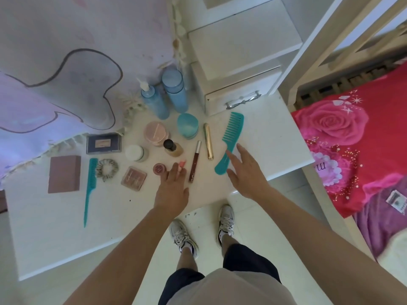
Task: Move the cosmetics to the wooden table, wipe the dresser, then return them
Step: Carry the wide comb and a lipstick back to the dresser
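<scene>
The cosmetics all stand or lie on the smooth top of the white dresser (55, 227). At the back there are two tall blue bottles, close together: the pump bottle (154, 102) with a white nozzle and the wider bottle (175, 90). There are three round jars: a teal jar (187, 125), a pink jar (155, 132) and a white jar (135, 153). One small amber bottle (174, 149) has a black cap.

Two slim tubes lie side by side, a shiny gold tube (208, 140) and a dark brown tube (195, 161). There are two flat palettes, a dark palette (103, 143) and a pink square palette (133, 178). I also count one small red pot (159, 168), one pink lipstick (182, 164), one brown box (63, 173) and one gathered fabric scrunchie (106, 169). Both combs are teal plastic: a thin tail comb (90, 186) and a wide-tooth comb (230, 143).

The left hand (171, 190) is flat with its fingers almost straight and close together. Their tips are at the pink lipstick, just beside the red pot, and the hand holds nothing.

The right hand (244, 172) is spread wide with the palm down, over the handle of the wide-tooth comb. One finger crosses the handle, but I cannot tell if it really touches.
</scene>
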The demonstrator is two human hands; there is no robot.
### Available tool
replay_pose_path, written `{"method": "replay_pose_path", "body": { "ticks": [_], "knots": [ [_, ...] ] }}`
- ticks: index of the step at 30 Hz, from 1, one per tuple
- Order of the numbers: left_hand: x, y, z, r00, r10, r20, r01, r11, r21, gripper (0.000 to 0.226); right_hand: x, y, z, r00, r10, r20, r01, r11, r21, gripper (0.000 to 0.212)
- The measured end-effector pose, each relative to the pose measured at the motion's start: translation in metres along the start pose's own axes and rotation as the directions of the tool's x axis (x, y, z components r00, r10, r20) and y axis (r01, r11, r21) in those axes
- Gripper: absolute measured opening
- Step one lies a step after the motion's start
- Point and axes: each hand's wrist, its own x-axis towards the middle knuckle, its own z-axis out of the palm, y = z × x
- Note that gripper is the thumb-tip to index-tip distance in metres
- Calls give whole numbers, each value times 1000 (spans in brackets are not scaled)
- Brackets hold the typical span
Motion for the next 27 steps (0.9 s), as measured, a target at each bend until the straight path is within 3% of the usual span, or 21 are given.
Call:
{"method": "replay_pose_path", "body": {
  "ticks": [4,15,22,27],
  "knots": [
    [1,1,1,1000,15,18,-16,999,45,64,-5,1,14,991,-2,132,33,972,-233,64],
    [1,-2,-7,996,22,91,-24,999,26,69,27,-30,-9,975,106,195,-31,934,-355,63],
    [-1,-8,0,997,29,74,-30,999,20,74,15,-29,-2,982,103,159,-50,952,-303,70],
    [-19,-15,-13,994,69,84,-70,997,11,69,1,-26,-20,979,131,154,-118,989,-91,68]
  ]
}}
